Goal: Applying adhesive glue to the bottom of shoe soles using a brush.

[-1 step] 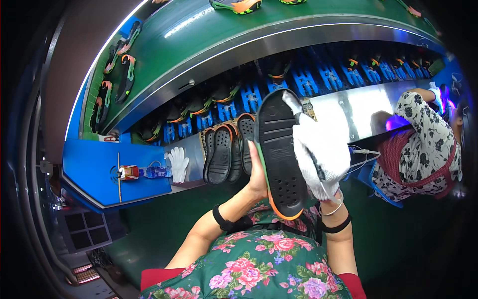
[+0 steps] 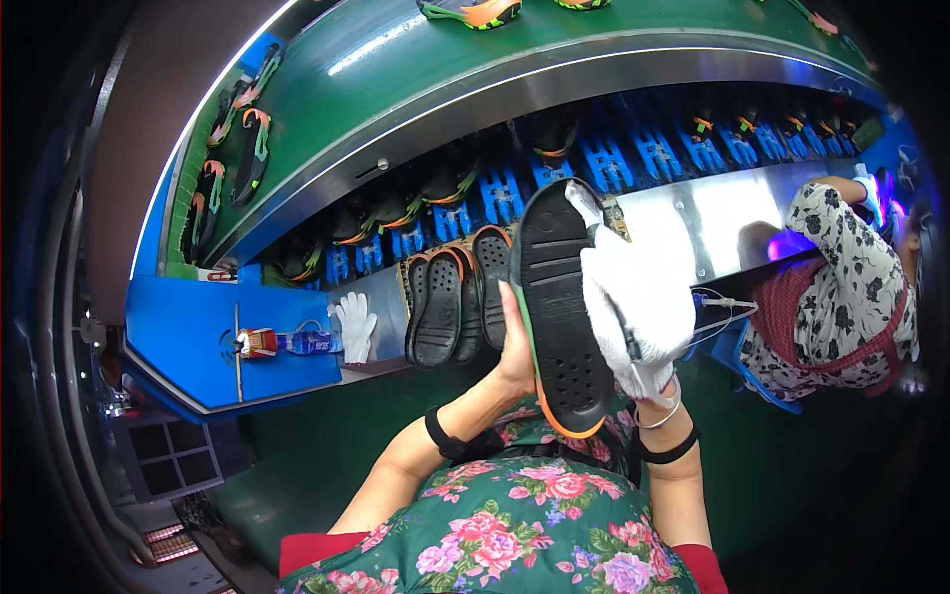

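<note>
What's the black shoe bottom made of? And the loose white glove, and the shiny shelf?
Black shoe bottom: probably rubber or foam, with a dull finish; its molded grooves and holes suggest that.
Loose white glove: likely soft cloth, matte and slightly wrinkled; the weave is too small to see.
Shiny shelf: seemingly smooth metal, perhaps steel, because it's silvery with bright glare.

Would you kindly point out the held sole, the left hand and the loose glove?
Held sole (image 2: 562, 322): head view, middle of its black face.
Left hand (image 2: 516, 360): head view, near the thumb's base.
Loose glove (image 2: 355, 330): head view, its white body below the fingers.
</note>
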The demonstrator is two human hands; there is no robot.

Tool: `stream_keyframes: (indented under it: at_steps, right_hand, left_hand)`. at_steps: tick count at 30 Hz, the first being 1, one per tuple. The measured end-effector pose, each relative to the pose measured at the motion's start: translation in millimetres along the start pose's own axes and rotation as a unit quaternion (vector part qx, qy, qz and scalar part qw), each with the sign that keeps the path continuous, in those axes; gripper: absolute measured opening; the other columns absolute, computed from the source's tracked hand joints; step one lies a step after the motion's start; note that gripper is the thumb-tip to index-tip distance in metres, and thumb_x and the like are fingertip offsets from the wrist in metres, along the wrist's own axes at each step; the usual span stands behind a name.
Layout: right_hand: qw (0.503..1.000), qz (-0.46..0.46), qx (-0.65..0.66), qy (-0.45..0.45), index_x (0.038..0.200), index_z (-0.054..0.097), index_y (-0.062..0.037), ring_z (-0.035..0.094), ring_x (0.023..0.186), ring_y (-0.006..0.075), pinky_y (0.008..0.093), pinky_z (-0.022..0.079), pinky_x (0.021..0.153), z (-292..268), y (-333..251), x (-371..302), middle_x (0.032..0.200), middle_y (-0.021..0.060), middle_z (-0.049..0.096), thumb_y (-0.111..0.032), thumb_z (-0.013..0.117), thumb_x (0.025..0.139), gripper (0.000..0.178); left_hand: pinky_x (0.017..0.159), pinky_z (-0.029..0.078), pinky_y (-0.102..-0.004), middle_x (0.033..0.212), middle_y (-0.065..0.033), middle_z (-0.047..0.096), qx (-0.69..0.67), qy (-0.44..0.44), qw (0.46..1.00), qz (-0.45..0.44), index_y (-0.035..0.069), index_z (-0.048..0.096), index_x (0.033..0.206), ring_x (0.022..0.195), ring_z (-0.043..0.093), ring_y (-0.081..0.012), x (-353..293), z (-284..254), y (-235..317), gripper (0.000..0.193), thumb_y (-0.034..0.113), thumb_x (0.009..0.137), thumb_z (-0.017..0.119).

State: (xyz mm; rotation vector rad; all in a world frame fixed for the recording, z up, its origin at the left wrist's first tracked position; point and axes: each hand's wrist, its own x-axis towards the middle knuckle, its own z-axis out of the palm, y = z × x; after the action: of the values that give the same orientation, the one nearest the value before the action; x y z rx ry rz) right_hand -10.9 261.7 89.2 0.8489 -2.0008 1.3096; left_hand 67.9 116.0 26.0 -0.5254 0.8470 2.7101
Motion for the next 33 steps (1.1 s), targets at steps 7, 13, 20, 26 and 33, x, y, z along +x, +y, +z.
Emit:
stream_keyframes:
  at_steps: [7,13,20,26,33]
  right_hand:
    - [0.979,0.082,0.176,-0.054,0.103,0.079,-0.0064,0.072,0.087,0.0261,0.0358,0.056,0.076,0,-12,-12,0.099,0.0109,0.077,-0.001,0.082,0.075,0.029]
    - [0.994,0.013,0.048,-0.102,0.119,0.075,-0.0048,0.07,0.105,0.0303,0.0406,0.054,0.086,-1,-22,-7,0.118,0.0137,0.074,-0.002,0.071,0.083,0.036]
    - [0.976,0.114,0.17,-0.076,0.119,0.074,-0.0032,0.072,0.098,0.0309,0.0406,0.057,0.086,-2,-12,-19,0.112,0.0139,0.075,-0.005,0.076,0.083,0.036]
    - [0.979,0.018,0.167,-0.118,0.116,0.076,-0.0059,0.071,0.095,0.0273,0.0396,0.056,0.083,3,-21,-13,0.108,0.01,0.075,-0.007,0.077,0.082,0.034]
    - [0.985,0.039,0.132,-0.104,0.117,0.075,-0.0053,0.07,0.102,0.0315,0.0412,0.054,0.089,-3,-4,-20,0.112,0.0116,0.075,-0.006,0.071,0.086,0.032]
  left_hand:
    - [0.117,0.041,-0.0475,0.153,-0.0119,0.051,-0.202,-0.224,0.953,-0.012,0.012,0.04,0.157,0.137,0.054,-0.0292,10,-18,-1,0.111,0.095,0.086,0.018]
    - [0.117,0.041,-0.0481,0.151,-0.0113,0.053,0.021,-0.032,0.999,0.021,0.012,0.042,0.156,0.136,0.054,-0.0296,7,-20,3,0.113,0.096,0.084,0.019]
    - [0.118,0.039,-0.0467,0.147,-0.0109,0.055,-0.055,-0.109,0.988,0.09,0.012,0.042,0.154,0.136,0.053,-0.0283,33,-40,-2,0.104,0.09,0.09,0.02]
    - [0.116,0.042,-0.0451,0.146,-0.0089,0.055,-0.085,-0.199,0.975,0.045,0.014,0.045,0.153,0.132,0.055,-0.0258,45,-113,-22,0.1,0.089,0.091,0.023]
    - [0.11,0.046,-0.0428,0.133,-0.0083,0.064,-0.243,-0.133,0.961,-0.001,0.009,0.053,0.145,0.123,0.061,-0.0255,30,-61,-6,0.105,0.093,0.088,0.024]
